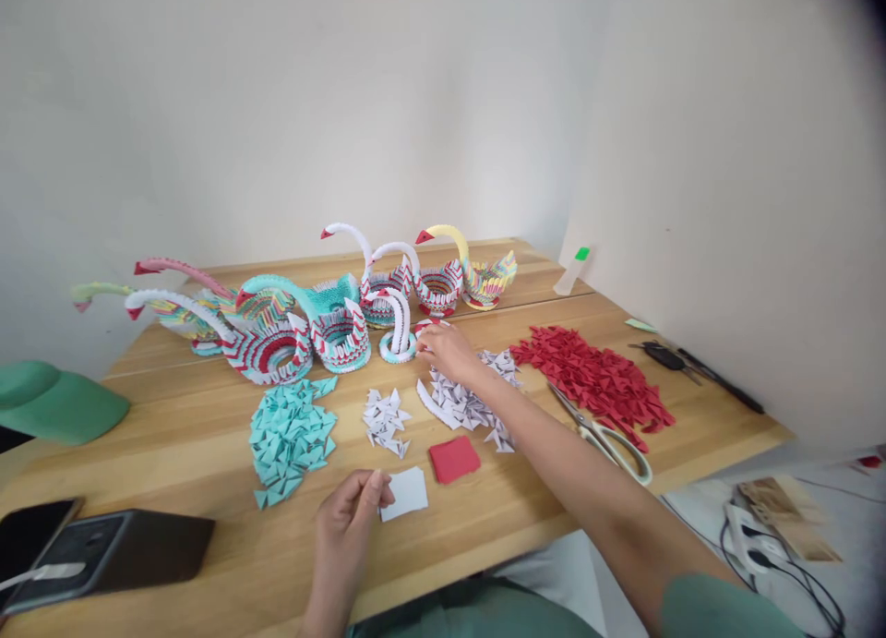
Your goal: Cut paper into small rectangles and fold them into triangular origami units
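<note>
My left hand (353,509) is at the table's front, fingers curled and thumb pressed to the index finger. Beside its fingertips lie white paper squares (408,492); whether anything is in the pinch is hidden. My right hand (447,350) reaches forward past the white folded-paper pile (467,403), fingers bent together beside a red-and-white folded-paper piece (430,324) that they partly cover. What those fingers hold cannot be made out. Just left stands a white curved swan neck (400,319) on a small ring base. A stack of red paper squares (454,459) lies between my arms.
Several finished paper swans (269,352) line the back. Teal pieces (291,439), a small white heap (386,421) and red pieces (595,379) lie around. Scissors (605,439), keys (664,355), a glue bottle (573,270), a green bottle (55,403) and a dark box (131,555) sit outward.
</note>
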`<action>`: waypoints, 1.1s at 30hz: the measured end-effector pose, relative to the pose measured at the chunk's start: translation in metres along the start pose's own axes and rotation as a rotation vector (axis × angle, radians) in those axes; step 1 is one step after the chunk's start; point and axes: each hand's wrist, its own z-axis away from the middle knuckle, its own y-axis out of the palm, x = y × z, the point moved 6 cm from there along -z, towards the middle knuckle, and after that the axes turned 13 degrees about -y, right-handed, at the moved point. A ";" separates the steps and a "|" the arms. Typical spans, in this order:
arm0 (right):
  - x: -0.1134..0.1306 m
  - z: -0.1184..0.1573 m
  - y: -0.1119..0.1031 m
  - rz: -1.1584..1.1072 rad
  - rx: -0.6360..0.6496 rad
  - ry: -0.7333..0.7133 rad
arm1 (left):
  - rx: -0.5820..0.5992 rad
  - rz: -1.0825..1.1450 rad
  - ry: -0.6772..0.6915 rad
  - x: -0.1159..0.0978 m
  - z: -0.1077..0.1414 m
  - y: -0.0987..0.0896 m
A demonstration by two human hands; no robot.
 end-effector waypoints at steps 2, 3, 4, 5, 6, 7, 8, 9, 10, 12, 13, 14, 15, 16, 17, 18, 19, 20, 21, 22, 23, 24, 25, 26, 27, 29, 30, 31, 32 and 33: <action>0.010 0.014 -0.015 -0.071 -0.045 -0.008 | -0.014 0.020 -0.006 -0.001 0.001 0.000; 0.016 0.023 -0.023 -0.105 -0.067 -0.005 | -0.023 0.025 -0.009 -0.001 0.001 0.000; 0.021 0.034 -0.030 -0.139 -0.090 0.001 | -0.030 0.026 -0.009 -0.001 0.002 0.000; 0.027 0.045 -0.037 -0.189 -0.127 0.011 | -0.034 0.024 -0.008 -0.001 0.002 0.000; 0.031 0.056 -0.044 -0.294 -0.194 0.031 | -0.036 0.023 -0.005 -0.001 0.002 0.000; 0.035 0.066 -0.050 -0.380 -0.254 0.043 | -0.037 0.023 -0.002 0.000 0.002 0.000; 0.039 0.074 -0.054 -0.448 -0.303 0.047 | -0.038 0.023 0.002 0.001 0.002 0.000; 0.043 0.081 -0.057 -0.497 -0.338 0.044 | -0.041 0.021 0.005 0.002 0.001 0.000; 0.046 0.087 -0.059 -0.519 -0.359 0.035 | -0.040 0.013 0.008 0.004 0.000 0.000; 0.051 0.094 -0.059 -0.535 -0.375 0.017 | -0.032 -0.010 0.014 0.006 -0.002 -0.001; 0.053 0.096 -0.059 -0.537 -0.381 0.012 | -0.027 -0.020 0.016 0.008 -0.003 -0.001; 0.053 0.099 -0.060 -0.532 -0.390 0.010 | -0.023 -0.026 0.018 0.009 -0.004 -0.001; 0.053 0.101 -0.061 -0.517 -0.406 0.013 | -0.023 -0.028 0.018 0.009 -0.004 -0.001; 0.052 0.104 -0.063 -0.488 -0.430 0.017 | -0.024 -0.025 0.018 0.010 -0.005 -0.002; 0.051 0.108 -0.066 -0.450 -0.459 0.022 | -0.030 -0.020 0.017 0.011 -0.005 -0.002; 0.050 0.113 -0.070 -0.406 -0.492 0.028 | -0.032 -0.015 0.015 0.011 -0.005 -0.003; 0.049 0.119 -0.075 -0.365 -0.524 0.035 | -0.030 -0.012 0.013 0.011 -0.004 -0.003; 0.047 0.125 -0.079 -0.331 -0.552 0.044 | -0.027 -0.010 0.009 0.011 -0.004 -0.003; 0.044 0.131 -0.082 -0.307 -0.572 0.057 | -0.023 -0.011 0.005 0.011 -0.004 -0.003; 0.042 0.137 -0.084 -0.291 -0.583 0.070 | -0.019 -0.013 0.002 0.011 -0.003 -0.003; 0.039 0.142 -0.084 -0.281 -0.583 0.083 | -0.018 -0.015 0.000 0.011 -0.003 -0.003; 0.036 0.147 -0.084 -0.273 -0.575 0.091 | -0.020 -0.018 -0.001 0.011 -0.003 -0.003; 0.034 0.151 -0.081 -0.266 -0.560 0.095 | -0.023 -0.019 -0.001 0.011 -0.002 -0.004; 0.030 0.153 -0.078 -0.256 -0.541 0.095 | -0.024 -0.021 -0.002 0.011 -0.002 -0.004; 0.027 0.155 -0.073 -0.242 -0.523 0.095 | -0.021 -0.023 -0.006 0.012 -0.002 -0.004; 0.019 0.157 -0.064 -0.199 -0.491 0.096 | -0.013 -0.025 -0.017 0.013 -0.002 -0.004; 0.015 0.157 -0.059 -0.169 -0.472 0.092 | -0.010 -0.027 -0.021 0.014 -0.003 -0.004; 0.012 0.158 -0.055 -0.135 -0.451 0.086 | -0.008 -0.031 -0.026 0.015 -0.003 -0.004; 0.009 0.158 -0.052 -0.097 -0.429 0.079 | -0.008 -0.038 -0.030 0.015 -0.003 -0.004; 0.007 0.160 -0.050 -0.061 -0.405 0.069 | -0.008 -0.046 -0.032 0.016 -0.003 -0.004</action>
